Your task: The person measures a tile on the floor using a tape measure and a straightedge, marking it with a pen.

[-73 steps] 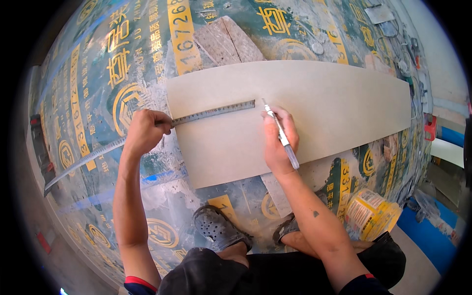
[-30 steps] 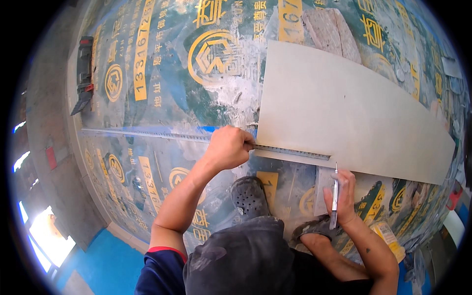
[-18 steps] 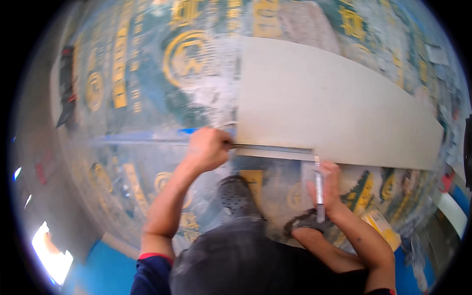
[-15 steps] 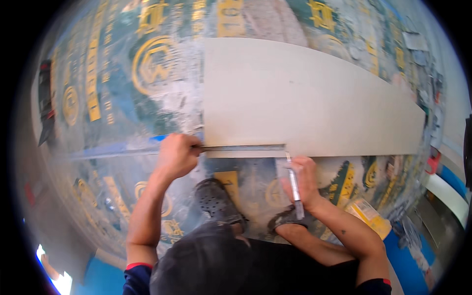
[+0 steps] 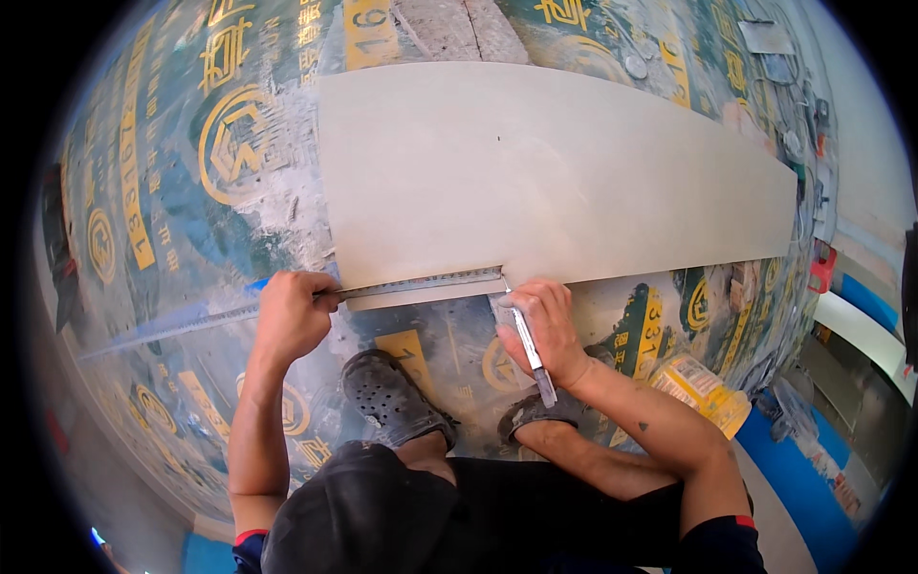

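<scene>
A pale beige panel (image 5: 555, 172) with a curved far edge lies on the covered floor in front of me. Along its near edge rests a graduated metal ruler (image 5: 421, 282). My left hand (image 5: 297, 311) is closed on this ruler at the panel's near left corner, and a grey strip continues leftward beyond the hand. In my right hand (image 5: 543, 325) is a slim white-and-grey pen-like tool (image 5: 528, 342), its tip touching or very close to the panel beside the ruler's right end. The exact kind of tool is unclear.
Printed green-and-yellow protective sheeting (image 5: 153, 191) covers the floor. My feet in grey clogs (image 5: 392, 392) stand just below the panel. At right are a yellow-and-white container (image 5: 703, 392), a red object (image 5: 822, 266) and blue pieces (image 5: 784, 478). A dark tool (image 5: 59, 239) lies far left.
The whole view has shifted and tilted slightly, so panel and hands appear farther left. Both hands keep their grips and stay at about the same places on the panel.
</scene>
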`<action>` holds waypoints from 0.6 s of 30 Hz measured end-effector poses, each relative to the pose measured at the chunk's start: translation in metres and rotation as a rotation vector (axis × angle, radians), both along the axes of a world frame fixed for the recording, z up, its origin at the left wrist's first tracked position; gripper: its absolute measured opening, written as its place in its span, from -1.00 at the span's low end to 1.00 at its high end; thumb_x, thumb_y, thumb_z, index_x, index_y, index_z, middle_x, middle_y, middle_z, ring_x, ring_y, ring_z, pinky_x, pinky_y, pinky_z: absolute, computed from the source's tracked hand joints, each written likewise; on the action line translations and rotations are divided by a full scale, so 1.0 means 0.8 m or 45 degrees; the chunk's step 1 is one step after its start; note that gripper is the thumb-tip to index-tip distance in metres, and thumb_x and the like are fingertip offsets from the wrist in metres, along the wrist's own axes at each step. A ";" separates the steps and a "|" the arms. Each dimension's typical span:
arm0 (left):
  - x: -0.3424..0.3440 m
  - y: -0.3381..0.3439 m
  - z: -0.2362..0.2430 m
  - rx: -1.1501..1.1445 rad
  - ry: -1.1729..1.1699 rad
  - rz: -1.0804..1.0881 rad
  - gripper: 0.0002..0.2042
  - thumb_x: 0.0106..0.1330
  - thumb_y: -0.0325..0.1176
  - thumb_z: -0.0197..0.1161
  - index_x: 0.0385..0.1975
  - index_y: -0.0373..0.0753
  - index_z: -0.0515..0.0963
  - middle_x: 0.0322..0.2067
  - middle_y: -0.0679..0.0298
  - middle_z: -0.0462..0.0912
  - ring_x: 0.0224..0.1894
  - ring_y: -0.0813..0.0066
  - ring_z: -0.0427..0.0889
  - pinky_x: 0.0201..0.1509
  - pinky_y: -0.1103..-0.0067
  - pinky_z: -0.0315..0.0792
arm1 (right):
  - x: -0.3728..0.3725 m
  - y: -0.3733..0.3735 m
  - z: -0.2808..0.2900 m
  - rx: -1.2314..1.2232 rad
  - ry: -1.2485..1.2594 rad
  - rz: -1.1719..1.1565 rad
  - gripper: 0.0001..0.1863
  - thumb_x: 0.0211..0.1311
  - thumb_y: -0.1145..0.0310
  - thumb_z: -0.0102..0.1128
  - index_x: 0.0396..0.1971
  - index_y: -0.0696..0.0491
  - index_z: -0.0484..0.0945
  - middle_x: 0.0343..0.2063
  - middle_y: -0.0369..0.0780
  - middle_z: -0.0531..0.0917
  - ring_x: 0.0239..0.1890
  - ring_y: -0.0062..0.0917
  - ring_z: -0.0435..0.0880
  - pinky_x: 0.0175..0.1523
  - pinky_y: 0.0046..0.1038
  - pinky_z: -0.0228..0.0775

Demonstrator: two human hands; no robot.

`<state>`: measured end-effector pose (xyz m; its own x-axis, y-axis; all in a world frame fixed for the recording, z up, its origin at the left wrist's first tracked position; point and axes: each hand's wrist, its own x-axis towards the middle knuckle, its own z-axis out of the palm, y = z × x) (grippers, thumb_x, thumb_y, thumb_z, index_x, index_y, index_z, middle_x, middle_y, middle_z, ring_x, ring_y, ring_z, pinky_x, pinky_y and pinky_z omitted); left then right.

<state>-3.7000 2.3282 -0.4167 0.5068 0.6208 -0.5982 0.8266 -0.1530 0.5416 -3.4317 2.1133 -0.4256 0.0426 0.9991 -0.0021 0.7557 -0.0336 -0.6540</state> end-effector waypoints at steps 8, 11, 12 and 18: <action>0.000 0.003 0.003 -0.002 0.012 -0.006 -0.84 0.00 -0.60 0.19 -0.43 -0.36 0.68 -0.54 0.10 0.70 -0.46 0.24 0.69 -0.28 0.47 0.52 | -0.003 0.008 0.004 -0.030 0.011 -0.009 -0.63 0.04 0.32 0.29 -0.14 0.07 0.48 -0.22 -0.14 0.52 -0.08 -0.21 0.47 0.10 -0.22 0.22; -0.003 0.004 0.006 0.017 0.030 0.000 -0.84 -0.01 -0.59 0.20 -0.43 -0.35 0.68 -0.54 0.09 0.70 -0.46 0.23 0.69 -0.28 0.47 0.53 | 0.003 0.012 0.013 0.005 0.084 -0.049 -0.65 0.03 0.32 0.30 -0.16 0.06 0.50 -0.24 -0.17 0.53 -0.11 -0.23 0.48 0.10 -0.22 0.23; -0.008 0.002 0.005 -0.016 0.003 -0.034 -0.84 -0.01 -0.57 0.20 -0.44 -0.31 0.69 -0.53 0.09 0.69 -0.44 0.19 0.70 -0.28 0.45 0.53 | 0.010 0.013 0.019 0.052 0.154 -0.084 -0.66 0.03 0.32 0.30 -0.17 0.06 0.50 -0.25 -0.17 0.53 -0.12 -0.23 0.48 0.09 -0.22 0.25; -0.008 -0.022 0.048 -0.214 -0.027 -0.138 -0.86 -0.02 -0.53 0.25 -0.47 -0.22 0.72 -0.52 0.08 0.69 -0.40 0.09 0.69 -0.26 0.40 0.55 | 0.120 0.048 0.085 -0.110 0.110 -0.212 -0.66 0.18 0.42 0.31 -0.04 0.11 0.51 -0.33 -0.07 0.65 -0.33 -0.21 0.67 -0.24 -0.35 0.53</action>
